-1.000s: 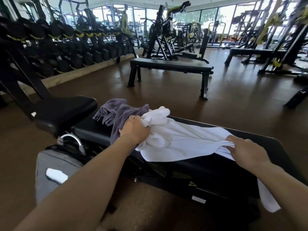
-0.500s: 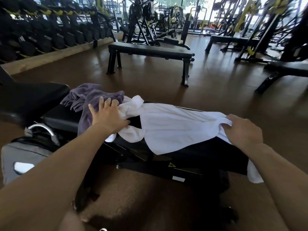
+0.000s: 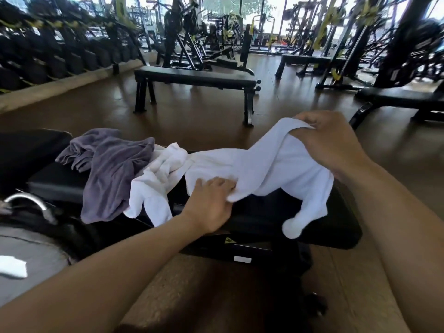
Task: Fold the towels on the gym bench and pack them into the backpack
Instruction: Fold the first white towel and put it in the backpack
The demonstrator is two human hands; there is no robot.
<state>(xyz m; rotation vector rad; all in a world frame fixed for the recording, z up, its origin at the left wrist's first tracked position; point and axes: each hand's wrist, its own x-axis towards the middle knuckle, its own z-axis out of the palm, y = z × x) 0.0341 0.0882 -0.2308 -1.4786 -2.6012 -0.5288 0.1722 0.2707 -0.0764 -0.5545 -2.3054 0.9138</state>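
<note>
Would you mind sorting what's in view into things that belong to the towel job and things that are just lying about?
Belongs to the job: white towel, purple towel, gym bench, backpack.
Just there: flat bench, dumbbell rack, weight machines.

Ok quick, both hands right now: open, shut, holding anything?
Left hand: fingers pinch the near edge of the white towel on the bench.
Right hand: grips the towel's far end, lifted above the bench.

Brown gym floor (image 3: 192,116), another flat bench (image 3: 195,79) out in the middle, dumbbell rack (image 3: 55,58) along the left, big bright windows (image 3: 230,10) behind the machines.
</note>
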